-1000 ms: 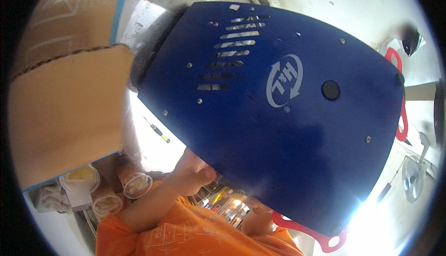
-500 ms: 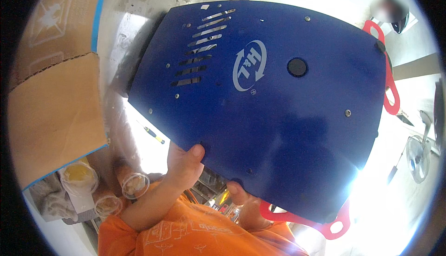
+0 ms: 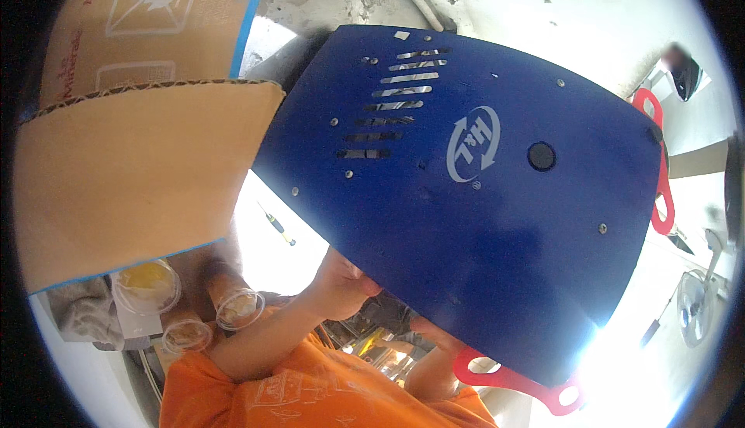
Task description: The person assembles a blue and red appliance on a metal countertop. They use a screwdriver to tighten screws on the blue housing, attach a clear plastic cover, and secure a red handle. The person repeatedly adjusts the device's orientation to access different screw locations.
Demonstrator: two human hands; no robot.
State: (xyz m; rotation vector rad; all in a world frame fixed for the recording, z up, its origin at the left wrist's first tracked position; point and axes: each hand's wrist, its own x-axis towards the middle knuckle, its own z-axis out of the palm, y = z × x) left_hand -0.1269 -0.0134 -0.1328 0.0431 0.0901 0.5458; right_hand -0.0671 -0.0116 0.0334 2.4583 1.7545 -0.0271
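Note:
A large blue metal machine casing (image 3: 497, 265) is held up in front of me, tilted, with slanted vent slots, screws, a round black plug and a pale printed mark on its face. My left hand (image 3: 341, 284) grips its lower left edge, with the fingers partly hidden. Farther along the same edge, my right hand (image 3: 436, 336) is mostly covered by the casing; it seems to support it from beneath. Red handle-like brackets stick out at the casing's lower corner (image 3: 516, 380) and at its far right side (image 3: 663, 195).
At the left an open cardboard box (image 3: 140, 172) overlaps the casing's corner. Below it stand clear plastic cups (image 3: 239, 308) beside a grey cloth (image 3: 93, 308). A yellow-and-black screwdriver (image 3: 278, 228) lies on a bright surface. A fan (image 3: 693, 308) is at the far right.
The casing has shifted right and slightly down in view, both hands staying at its lower edge. The cardboard box also appears farther right, now overlapping the casing's left corner.

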